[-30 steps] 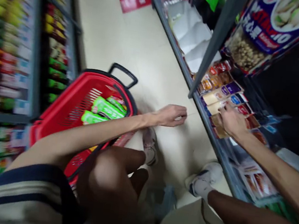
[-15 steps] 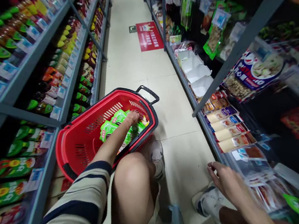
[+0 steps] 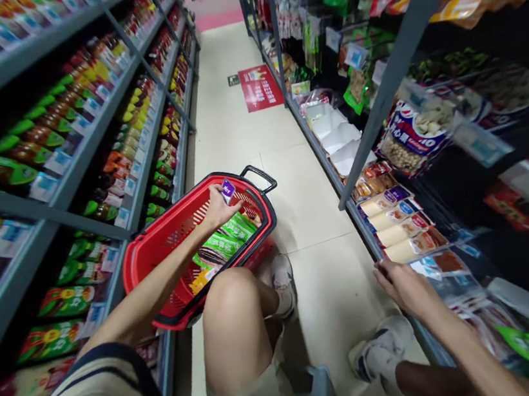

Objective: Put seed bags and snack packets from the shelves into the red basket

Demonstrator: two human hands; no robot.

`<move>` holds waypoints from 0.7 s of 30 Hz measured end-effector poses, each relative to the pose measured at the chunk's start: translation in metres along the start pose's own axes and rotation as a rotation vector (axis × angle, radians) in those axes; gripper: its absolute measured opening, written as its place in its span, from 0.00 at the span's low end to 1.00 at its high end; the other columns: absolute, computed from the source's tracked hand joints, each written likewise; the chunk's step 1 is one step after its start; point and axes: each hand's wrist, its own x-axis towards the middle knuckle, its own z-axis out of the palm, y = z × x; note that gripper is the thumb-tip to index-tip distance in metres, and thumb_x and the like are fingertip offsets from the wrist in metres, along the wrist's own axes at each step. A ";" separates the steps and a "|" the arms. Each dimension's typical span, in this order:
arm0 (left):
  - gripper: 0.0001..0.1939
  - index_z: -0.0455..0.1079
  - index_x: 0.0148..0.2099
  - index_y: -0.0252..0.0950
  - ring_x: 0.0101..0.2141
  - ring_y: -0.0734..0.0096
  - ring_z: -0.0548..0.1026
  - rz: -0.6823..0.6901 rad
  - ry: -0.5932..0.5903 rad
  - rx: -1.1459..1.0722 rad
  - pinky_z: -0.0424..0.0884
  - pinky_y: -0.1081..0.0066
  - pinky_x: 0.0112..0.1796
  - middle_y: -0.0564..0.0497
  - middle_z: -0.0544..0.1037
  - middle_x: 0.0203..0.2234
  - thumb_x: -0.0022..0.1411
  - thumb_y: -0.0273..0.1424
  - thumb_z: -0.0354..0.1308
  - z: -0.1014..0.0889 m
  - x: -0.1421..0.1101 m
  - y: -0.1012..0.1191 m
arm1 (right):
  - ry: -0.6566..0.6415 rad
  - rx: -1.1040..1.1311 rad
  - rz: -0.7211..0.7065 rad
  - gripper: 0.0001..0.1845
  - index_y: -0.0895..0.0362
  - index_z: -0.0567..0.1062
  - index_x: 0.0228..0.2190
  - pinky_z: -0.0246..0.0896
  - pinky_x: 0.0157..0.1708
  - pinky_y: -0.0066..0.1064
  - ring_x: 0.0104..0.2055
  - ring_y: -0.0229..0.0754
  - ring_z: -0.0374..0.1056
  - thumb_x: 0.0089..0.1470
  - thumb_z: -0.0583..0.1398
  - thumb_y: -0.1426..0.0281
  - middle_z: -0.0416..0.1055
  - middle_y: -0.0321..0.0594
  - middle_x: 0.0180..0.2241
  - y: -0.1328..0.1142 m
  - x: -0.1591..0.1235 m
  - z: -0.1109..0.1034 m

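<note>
I see a small purple packet (image 3: 228, 190) pinched at the fingertips of my left hand (image 3: 217, 210), held just above the far rim of the red basket (image 3: 160, 246), its white lettering too small and blurred for me to read. Below that hand, inside the basket, lie at least three green packets (image 3: 236, 227) and one yellow one (image 3: 198, 278), their print unreadable. My right hand (image 3: 403, 286) rests fingers together and flat at the lower shelf edge (image 3: 424, 349), beside a row of snack packs (image 3: 395, 218), clamped on nothing I can make out.
</note>
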 end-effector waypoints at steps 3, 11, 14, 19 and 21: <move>0.30 0.66 0.54 0.37 0.47 0.53 0.83 -0.125 -0.244 -0.600 0.81 0.57 0.50 0.39 0.81 0.49 0.64 0.54 0.68 -0.032 -0.025 0.086 | -0.057 0.192 -0.111 0.15 0.37 0.85 0.45 0.74 0.47 0.59 0.46 0.66 0.83 0.69 0.57 0.55 0.84 0.51 0.42 -0.038 0.010 -0.027; 0.39 0.74 0.48 0.36 0.31 0.55 0.87 0.014 -0.825 -0.933 0.83 0.64 0.30 0.43 0.86 0.35 0.53 0.63 0.78 0.065 -0.110 0.294 | 0.303 1.057 -0.136 0.32 0.56 0.79 0.54 0.71 0.28 0.34 0.36 0.46 0.78 0.58 0.70 0.47 0.83 0.45 0.43 -0.119 0.043 -0.104; 0.37 0.76 0.53 0.36 0.40 0.52 0.89 0.051 -1.047 -0.992 0.87 0.63 0.37 0.40 0.88 0.44 0.57 0.60 0.78 0.114 -0.148 0.312 | 0.407 1.145 -0.028 0.28 0.56 0.80 0.43 0.70 0.26 0.32 0.32 0.44 0.74 0.51 0.76 0.50 0.79 0.39 0.33 -0.093 0.043 -0.108; 0.33 0.80 0.47 0.31 0.39 0.51 0.89 0.013 -1.168 -0.984 0.86 0.65 0.34 0.31 0.88 0.47 0.60 0.57 0.78 0.138 -0.176 0.319 | 0.629 1.144 -0.041 0.28 0.57 0.81 0.38 0.75 0.39 0.33 0.40 0.45 0.76 0.49 0.78 0.49 0.81 0.40 0.37 -0.049 0.041 -0.129; 0.33 0.80 0.48 0.30 0.38 0.52 0.89 0.025 -1.146 -1.015 0.85 0.66 0.33 0.30 0.87 0.48 0.59 0.56 0.79 0.140 -0.178 0.326 | 0.637 1.076 0.022 0.29 0.57 0.81 0.39 0.73 0.35 0.33 0.38 0.45 0.75 0.51 0.77 0.47 0.79 0.40 0.35 -0.041 0.042 -0.138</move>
